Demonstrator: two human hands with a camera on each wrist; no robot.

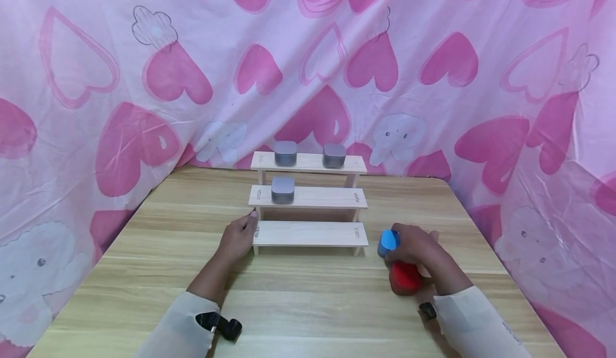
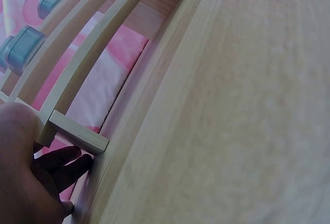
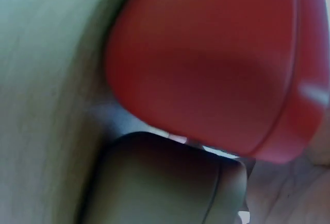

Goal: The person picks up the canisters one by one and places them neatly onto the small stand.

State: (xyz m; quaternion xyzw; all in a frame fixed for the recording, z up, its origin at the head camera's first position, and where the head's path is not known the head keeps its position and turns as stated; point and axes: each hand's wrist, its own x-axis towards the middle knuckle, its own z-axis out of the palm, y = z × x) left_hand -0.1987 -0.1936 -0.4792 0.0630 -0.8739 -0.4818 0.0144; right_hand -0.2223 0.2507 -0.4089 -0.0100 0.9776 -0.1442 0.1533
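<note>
A three-step wooden display stand (image 1: 310, 233) stands on the table. My left hand (image 1: 239, 235) holds its left end; the left wrist view shows the hand (image 2: 23, 167) with curled fingers beside the stand's leg (image 2: 80, 132). To the right of the stand, my right hand (image 1: 416, 248) grips a small blue tin (image 1: 387, 242) between thumb and fingers. Close under that hand sits a red tin (image 1: 405, 279), large in the right wrist view, with a dull gold tin (image 3: 160, 183) beside it. The palm hides part of this group.
Two grey tins stand on the top step, a left one (image 1: 285, 154) and a right one (image 1: 334, 155). Another grey tin (image 1: 282, 190) is on the middle step, towards its left. Behind the wooden table (image 1: 308, 304) hangs a pink heart-patterned cloth (image 1: 308, 53).
</note>
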